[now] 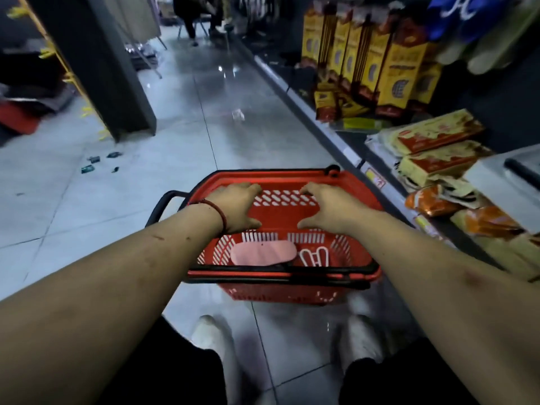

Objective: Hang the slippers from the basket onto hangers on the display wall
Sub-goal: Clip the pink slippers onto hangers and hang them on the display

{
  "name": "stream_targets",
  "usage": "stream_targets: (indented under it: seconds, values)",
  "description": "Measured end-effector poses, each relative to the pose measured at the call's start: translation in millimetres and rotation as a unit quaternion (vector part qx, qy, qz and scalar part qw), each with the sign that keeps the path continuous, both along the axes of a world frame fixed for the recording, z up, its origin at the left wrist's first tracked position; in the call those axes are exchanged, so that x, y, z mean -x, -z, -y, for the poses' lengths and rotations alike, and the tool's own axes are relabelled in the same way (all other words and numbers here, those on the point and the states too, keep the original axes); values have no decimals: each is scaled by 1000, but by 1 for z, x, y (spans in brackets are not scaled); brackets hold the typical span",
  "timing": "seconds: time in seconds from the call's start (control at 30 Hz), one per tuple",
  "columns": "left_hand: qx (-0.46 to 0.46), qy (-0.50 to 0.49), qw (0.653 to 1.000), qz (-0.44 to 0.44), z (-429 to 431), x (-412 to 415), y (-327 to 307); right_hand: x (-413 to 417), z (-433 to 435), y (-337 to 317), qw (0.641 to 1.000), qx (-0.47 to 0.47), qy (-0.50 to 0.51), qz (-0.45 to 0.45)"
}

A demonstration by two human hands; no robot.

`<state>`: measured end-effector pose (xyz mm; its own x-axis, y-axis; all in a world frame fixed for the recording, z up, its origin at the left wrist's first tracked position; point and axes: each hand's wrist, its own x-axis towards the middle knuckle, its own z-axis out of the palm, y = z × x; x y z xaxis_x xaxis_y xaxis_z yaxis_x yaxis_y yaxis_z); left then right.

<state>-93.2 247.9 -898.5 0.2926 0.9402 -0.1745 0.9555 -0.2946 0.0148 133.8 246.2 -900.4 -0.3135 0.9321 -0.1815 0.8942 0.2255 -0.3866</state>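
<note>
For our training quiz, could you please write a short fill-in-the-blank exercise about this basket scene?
1. Both hands, the left hand and the right hand, rest on the far wall of the ____ basket.
2. The slipper lying inside the basket is ____ in colour.
3. A red string bracelet sits on the ____ wrist.
4. The basket stands on the tiled ____.

Missing words: red; pink; left; floor

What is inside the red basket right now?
In the red basket lie a pink slipper sole and a white hanger. The left hand and right hand cover the far part, so anything there is hidden.
</note>
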Motion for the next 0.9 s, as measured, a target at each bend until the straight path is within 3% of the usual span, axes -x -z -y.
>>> stream_targets:
  seconds: [0.23, 0.43, 0.73, 0.9]
  values:
    - [108, 30, 993, -35, -49, 19, 101, 11, -50, 99, 994, 109, 0, 31]
    - [208, 23, 973, -100, -90, 23, 169, -1, -93, 174, 971, 201, -28, 130]
    - [310, -46, 941, -128, -126, 28, 255, 4, -122, 233, 940, 292, -46, 168]
    - [335, -62, 929, -146, -127, 40, 271, 6, -125, 256, 935, 311, -45, 166]
